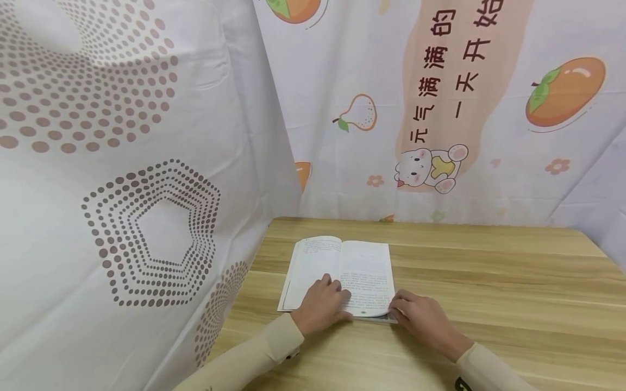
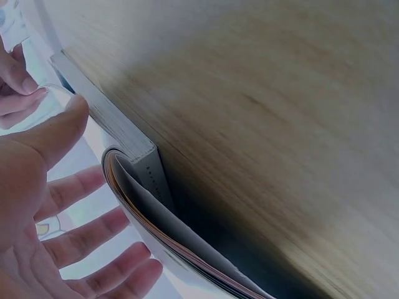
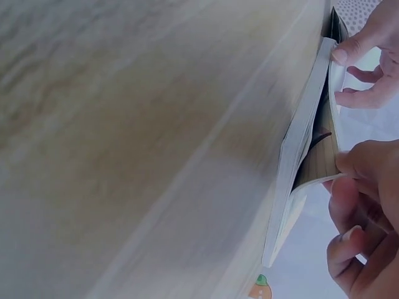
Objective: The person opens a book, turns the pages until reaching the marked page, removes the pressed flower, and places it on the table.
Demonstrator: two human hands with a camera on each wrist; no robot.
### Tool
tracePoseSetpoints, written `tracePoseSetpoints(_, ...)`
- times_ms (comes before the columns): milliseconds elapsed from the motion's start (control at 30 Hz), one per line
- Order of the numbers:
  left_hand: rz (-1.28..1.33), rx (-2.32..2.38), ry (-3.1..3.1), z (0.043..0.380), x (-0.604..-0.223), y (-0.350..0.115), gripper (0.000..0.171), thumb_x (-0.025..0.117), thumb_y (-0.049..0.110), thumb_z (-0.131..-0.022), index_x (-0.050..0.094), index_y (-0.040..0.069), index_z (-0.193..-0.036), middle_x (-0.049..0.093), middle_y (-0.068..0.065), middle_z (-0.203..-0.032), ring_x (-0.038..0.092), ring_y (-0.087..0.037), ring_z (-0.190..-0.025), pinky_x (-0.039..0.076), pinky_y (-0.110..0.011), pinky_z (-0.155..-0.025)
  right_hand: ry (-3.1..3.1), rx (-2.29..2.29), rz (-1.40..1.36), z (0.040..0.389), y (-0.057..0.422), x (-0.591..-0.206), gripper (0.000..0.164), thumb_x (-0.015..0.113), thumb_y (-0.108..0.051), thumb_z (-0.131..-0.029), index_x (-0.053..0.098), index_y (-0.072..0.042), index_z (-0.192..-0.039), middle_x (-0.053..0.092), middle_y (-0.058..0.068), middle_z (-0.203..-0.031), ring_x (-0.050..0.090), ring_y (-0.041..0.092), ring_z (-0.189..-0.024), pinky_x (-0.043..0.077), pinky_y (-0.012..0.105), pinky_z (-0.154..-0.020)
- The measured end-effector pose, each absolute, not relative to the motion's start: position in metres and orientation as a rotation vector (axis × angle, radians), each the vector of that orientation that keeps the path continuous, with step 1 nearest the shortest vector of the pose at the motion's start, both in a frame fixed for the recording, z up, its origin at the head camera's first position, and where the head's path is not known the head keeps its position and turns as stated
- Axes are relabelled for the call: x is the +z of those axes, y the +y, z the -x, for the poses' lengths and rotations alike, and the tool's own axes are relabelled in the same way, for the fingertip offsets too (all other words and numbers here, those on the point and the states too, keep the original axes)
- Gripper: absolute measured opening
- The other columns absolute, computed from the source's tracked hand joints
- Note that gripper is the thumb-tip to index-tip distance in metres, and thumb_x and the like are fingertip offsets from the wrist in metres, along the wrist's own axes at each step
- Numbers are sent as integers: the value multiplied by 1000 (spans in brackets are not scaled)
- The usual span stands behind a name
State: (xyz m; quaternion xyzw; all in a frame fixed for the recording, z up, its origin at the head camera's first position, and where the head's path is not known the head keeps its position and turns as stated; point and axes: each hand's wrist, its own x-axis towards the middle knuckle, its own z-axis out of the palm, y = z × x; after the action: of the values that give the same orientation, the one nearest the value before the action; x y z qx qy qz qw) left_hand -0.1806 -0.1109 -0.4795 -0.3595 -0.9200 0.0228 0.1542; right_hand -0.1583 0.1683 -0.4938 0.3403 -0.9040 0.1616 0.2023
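Note:
An open book (image 1: 313, 266) lies on the wooden table, its printed right page (image 1: 367, 277) facing up. My left hand (image 1: 323, 304) rests across the lower middle of the book, near the fold. In the left wrist view its fingers (image 2: 81, 243) are spread over the pages, with the thumb at the lower edge by the spine. At the lower right corner my right hand (image 1: 423, 317) pinches a page between thumb and fingers. The right wrist view shows this page (image 3: 321, 165) lifted and bowed away from the thicker block of pages (image 3: 302, 112) beneath.
The wooden table (image 1: 489, 293) extends to the right of the book. A white curtain with brown dots (image 1: 122, 179) hangs close on the left, and a fruit-printed cloth (image 1: 337, 152) hangs behind the table.

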Motion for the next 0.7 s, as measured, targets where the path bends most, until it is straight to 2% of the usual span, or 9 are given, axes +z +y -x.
tracePoseSetpoints(233, 1017, 116, -2660, 181, -480, -108, 47, 78, 65, -79, 76, 22, -97, 59, 4, -78, 37, -14, -71, 29, -23, -59, -2605, 555, -901, 160, 168, -488, 10, 85, -11, -82, 78, -18, -84, 67, -11, -88, 57, -2, -71, 49, 24, -58)
tracePoseSetpoints(533, 1024, 82, -2639, 184, -483, -110, 40, 71, 62, -88, 78, 23, -93, 62, 4, -77, 38, -14, -68, 29, -23, -56, -2664, 865, -762, 161, 166, -477, 6, 81, -14, -88, 78, -18, -87, 68, -11, -91, 45, -5, -58, 42, 21, -53)
tracePoseSetpoints(600, 1025, 68, -2634, 185, -483, -110, 35, 70, 57, -92, 79, 23, -91, 63, 4, -76, 39, -13, -68, 31, -23, -56, -2632, 886, -741, 161, 166, -477, 9, 82, -12, -87, 78, -16, -94, 69, -7, -95, 44, -6, -56, 41, 21, -51)
tracePoseSetpoints(700, 1002, 57, -2642, 184, -480, -110, 28, 69, 48, -97, 79, 22, -90, 66, 4, -79, 43, -13, -69, 35, -24, -58, -2592, 903, -688, 162, 165, -478, 29, 83, -7, -84, 76, -12, -112, 69, 0, -102, 43, -6, -56, 40, 21, -49)
